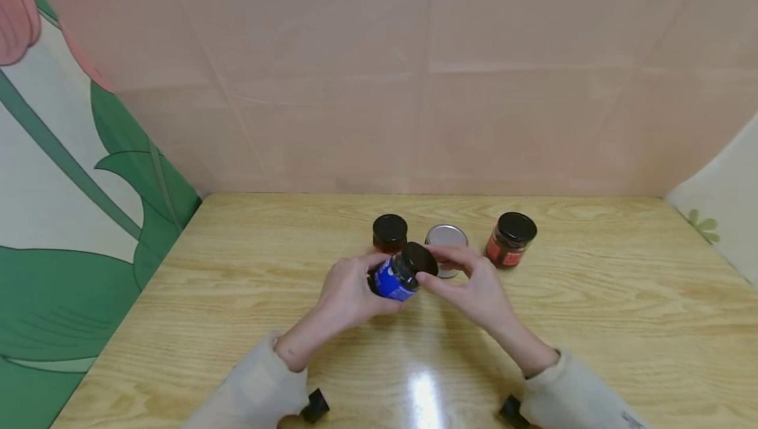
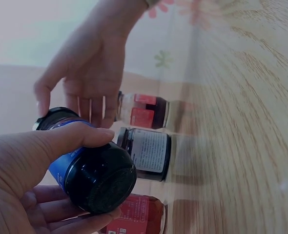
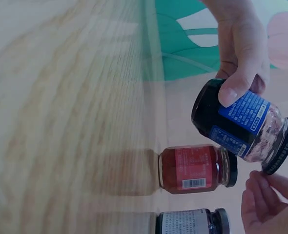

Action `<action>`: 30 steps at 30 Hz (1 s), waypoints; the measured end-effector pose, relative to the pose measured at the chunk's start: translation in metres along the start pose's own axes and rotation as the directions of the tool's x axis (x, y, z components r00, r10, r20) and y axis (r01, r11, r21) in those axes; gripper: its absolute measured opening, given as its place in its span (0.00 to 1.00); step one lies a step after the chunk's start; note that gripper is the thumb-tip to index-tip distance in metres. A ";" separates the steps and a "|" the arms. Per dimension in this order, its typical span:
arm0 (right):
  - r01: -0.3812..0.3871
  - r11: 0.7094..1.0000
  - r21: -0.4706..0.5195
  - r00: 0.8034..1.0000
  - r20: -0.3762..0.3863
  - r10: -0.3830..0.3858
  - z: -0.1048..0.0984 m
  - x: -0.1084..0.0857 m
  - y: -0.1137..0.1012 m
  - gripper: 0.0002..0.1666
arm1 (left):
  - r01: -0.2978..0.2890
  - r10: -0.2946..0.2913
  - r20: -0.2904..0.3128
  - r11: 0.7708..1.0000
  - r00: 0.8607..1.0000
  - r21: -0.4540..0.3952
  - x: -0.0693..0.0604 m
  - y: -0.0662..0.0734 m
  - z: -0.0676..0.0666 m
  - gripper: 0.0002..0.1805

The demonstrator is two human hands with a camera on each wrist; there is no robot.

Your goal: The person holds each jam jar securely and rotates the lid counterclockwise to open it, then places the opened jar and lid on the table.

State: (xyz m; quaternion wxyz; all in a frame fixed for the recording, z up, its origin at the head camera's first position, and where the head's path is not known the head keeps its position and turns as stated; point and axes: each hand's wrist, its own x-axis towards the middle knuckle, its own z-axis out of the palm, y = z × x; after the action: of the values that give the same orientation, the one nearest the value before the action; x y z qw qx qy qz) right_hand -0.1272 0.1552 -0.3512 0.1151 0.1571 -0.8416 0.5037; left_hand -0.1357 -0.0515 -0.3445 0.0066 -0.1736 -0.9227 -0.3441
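A glass jar [image 1: 393,280] with a blue label and a black lid [image 1: 420,258] is held tilted above the table. My left hand [image 1: 348,292] grips its body, thumb on one side and fingers on the other. With thumb and fingertips, my right hand [image 1: 476,287] pinches the rim of the lid. In the right wrist view the jar [image 3: 232,119] holds dark contents low down, and its upper glass is smeared. The left wrist view shows the jar's dark base [image 2: 105,180]. The lid still sits on the jar's mouth.
Behind the hands stand a red-labelled jar [image 3: 195,169] with a black lid, a silver-lidded jar [image 1: 447,236] with a white label, and another red-labelled jar [image 1: 508,248] at right. All three are upright on the wood-grain table [image 1: 237,271], before a pink backdrop [image 1: 314,87].
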 end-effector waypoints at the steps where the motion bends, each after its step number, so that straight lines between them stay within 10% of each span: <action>1: 0.014 0.999 0.032 1.000 0.014 -0.015 0.000 0.000 0.001 0.21 | -0.004 0.004 0.000 1.000 1.000 -0.001 0.000 0.000 0.000 0.35; 11: 0.024 0.991 0.133 0.996 0.079 -0.035 -0.002 -0.001 0.008 0.25 | -0.023 0.023 0.009 1.000 1.000 -0.019 0.000 0.000 -0.002 0.35; 30: -0.248 0.961 -0.125 0.969 -0.019 0.248 0.007 0.001 -0.005 0.25 | -0.033 0.033 0.081 0.999 0.996 0.003 0.003 0.000 -0.003 0.38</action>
State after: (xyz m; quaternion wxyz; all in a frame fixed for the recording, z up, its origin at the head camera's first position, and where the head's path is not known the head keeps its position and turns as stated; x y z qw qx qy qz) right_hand -0.1267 0.1466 -0.3495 0.0624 0.0420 -0.8847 0.4600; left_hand -0.1392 -0.0529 -0.3417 -0.0245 -0.2024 -0.9201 -0.3345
